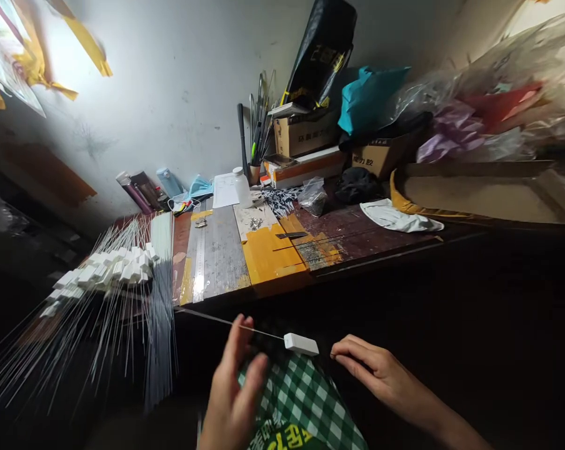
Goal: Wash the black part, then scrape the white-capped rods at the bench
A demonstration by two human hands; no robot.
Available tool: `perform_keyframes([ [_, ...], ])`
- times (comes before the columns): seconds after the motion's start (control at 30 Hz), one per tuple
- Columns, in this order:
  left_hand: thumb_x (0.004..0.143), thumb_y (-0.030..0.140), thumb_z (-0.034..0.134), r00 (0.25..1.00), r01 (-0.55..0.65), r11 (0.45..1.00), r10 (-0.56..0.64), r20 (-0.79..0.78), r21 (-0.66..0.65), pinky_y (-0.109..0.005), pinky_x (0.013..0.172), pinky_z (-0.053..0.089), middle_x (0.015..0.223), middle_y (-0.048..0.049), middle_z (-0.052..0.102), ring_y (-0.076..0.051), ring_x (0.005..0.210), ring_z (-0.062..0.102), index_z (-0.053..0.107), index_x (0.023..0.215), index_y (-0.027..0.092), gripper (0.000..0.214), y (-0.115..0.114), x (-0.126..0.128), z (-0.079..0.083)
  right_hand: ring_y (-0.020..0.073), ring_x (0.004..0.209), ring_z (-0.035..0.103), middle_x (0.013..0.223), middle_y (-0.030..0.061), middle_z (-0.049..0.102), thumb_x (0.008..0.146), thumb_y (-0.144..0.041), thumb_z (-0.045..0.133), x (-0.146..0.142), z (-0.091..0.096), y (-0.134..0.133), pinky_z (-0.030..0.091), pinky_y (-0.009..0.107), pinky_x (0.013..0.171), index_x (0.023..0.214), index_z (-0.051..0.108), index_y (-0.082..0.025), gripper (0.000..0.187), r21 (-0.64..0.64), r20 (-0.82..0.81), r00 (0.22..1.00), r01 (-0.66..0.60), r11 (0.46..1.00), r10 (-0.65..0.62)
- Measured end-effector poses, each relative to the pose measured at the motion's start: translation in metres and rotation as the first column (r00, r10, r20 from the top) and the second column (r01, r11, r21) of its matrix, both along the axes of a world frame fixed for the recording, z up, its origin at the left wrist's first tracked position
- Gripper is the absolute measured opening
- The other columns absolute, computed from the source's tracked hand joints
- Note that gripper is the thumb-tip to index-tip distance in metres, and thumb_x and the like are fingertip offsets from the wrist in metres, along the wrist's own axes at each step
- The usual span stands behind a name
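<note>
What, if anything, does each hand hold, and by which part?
Left hand: the rod crosses its fingers, thumb apart; whether held cannot be told. Right hand: fingertips bunched, clear of the block; any grip unclear.

White block [302, 344] near right hand [374, 367]

Dark red table [352, 232], white cloth [397, 216], plastic bag [313, 199], thin white rods [161, 234]
</note>
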State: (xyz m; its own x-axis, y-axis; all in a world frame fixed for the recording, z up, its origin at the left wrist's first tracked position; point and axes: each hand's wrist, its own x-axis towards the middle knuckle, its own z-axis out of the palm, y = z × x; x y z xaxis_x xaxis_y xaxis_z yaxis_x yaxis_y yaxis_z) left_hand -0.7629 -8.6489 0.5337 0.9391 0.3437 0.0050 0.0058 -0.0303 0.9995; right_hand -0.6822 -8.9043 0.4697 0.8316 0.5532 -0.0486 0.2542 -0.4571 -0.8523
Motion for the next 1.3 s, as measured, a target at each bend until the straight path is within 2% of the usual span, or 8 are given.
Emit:
perform_keyframes([
  [0.17,0.091,0.045,0.06,0.957,-0.179,0.879,0.259,0.127,-0.442,-0.041,0.106,0.043,0.128,-0.011,0.065,-0.025,0.121,0.059,0.059,0.128,0.021,0.044,0.022,0.077,0.03,0.0171,0.082,0.062,0.094,0.0029,0.064,0.1,-0.043,0.041,-0.016,-0.023,-0.009,0.05,0.029,0.075,0.1,0.067,-0.026,0.031,-0.044,-0.079,0.992,0.095,0.995,-0.098],
  [0.3,0.094,0.032,0.058,0.916,-0.107,0.787,0.316,0.248,-0.608,-0.028,0.081,0.057,0.094,-0.0035,0.069,-0.014,0.09,0.067,0.067,0.114,0.02,0.024,0.035,0.118,0.059,0.0178,0.083,0.064,0.096,0.0033,0.065,0.099,-0.043,0.039,-0.028,-0.041,-0.016,0.051,0.029,0.075,0.1,0.068,-0.027,0.033,-0.078,-0.13,0.981,0.135,0.988,-0.145],
  [0.43,0.094,0.018,0.056,0.925,0.034,0.748,0.228,0.304,-0.663,-0.015,0.051,0.048,0.068,0.0027,0.055,-0.005,0.056,0.054,0.07,0.104,0.013,0.018,0.038,0.141,0.079,0.0191,0.09,0.066,0.102,0.0029,0.069,0.098,-0.043,0.042,-0.016,-0.037,-0.022,0.052,0.029,0.08,0.105,0.07,-0.029,0.031,-0.134,-0.123,0.988,0.074,0.988,-0.091],
  [0.53,0.094,0.012,0.053,0.933,0.083,0.723,0.186,0.309,-0.686,-0.011,0.048,0.044,0.067,0.0026,0.052,-0.004,0.054,0.05,0.069,0.105,0.011,0.019,0.034,0.147,0.083,0.0196,0.087,0.067,0.098,0.0037,0.069,0.097,-0.037,0.047,0.022,-0.004,-0.019,0.051,0.031,0.079,0.102,0.069,-0.026,0.025,-0.17,0.099,0.994,0.064,0.983,-0.047],
  [0.67,0.094,0.01,0.053,0.951,0.028,0.66,0.215,0.224,-0.751,-0.01,0.05,0.046,0.07,0.0022,0.053,-0.004,0.055,0.05,0.066,0.093,0.012,0.014,0.028,0.142,0.077,0.0195,0.093,0.064,0.101,0.0064,0.067,0.098,-0.027,0.045,0.105,0.064,0.012,0.048,0.032,0.085,0.1,0.063,-0.02,0.02,-0.193,0.471,0.88,0.176,0.965,-0.066],
  [0.8,0.093,0.012,0.055,0.965,-0.032,0.628,0.223,0.14,-0.778,-0.012,0.051,0.048,0.074,0.0018,0.053,-0.004,0.056,0.049,0.063,0.087,0.013,0.01,0.027,0.131,0.069,0.0194,0.106,0.062,0.111,0.0085,0.066,0.097,-0.016,0.046,0.198,0.106,0.07,0.044,0.031,0.096,0.104,0.065,-0.016,0.02,-0.279,0.541,0.839,0.237,0.93,-0.051],
  [1.0,0.092,0.013,0.057,0.958,-0.095,0.578,0.276,0.084,-0.811,-0.012,0.053,0.048,0.08,0.0005,0.053,-0.004,0.059,0.05,0.064,0.089,0.013,0.007,0.029,0.118,0.059,0.0205,0.104,0.063,0.11,0.007,0.067,0.096,-0.029,0.058,0.294,0.103,0.146,0.05,0.043,0.094,0.103,0.066,-0.014,0.018,-0.388,0.444,0.895,0.24,0.89,-0.048],
  [1.3,0.086,0.02,0.068,0.95,-0.222,0.518,0.305,-0.064,-0.826,-0.015,0.057,0.051,0.081,0.001,0.055,-0.005,0.059,0.054,0.064,0.094,0.017,0.009,0.03,0.125,0.042,0.0225,0.105,0.062,0.116,0.0087,0.064,0.093,-0.032,0.063,0.353,0.093,0.216,0.052,0.041,0.091,0.109,0.064,-0.013,0.024,-0.25,0.213,0.973,0.138,0.958,-0.085],
])
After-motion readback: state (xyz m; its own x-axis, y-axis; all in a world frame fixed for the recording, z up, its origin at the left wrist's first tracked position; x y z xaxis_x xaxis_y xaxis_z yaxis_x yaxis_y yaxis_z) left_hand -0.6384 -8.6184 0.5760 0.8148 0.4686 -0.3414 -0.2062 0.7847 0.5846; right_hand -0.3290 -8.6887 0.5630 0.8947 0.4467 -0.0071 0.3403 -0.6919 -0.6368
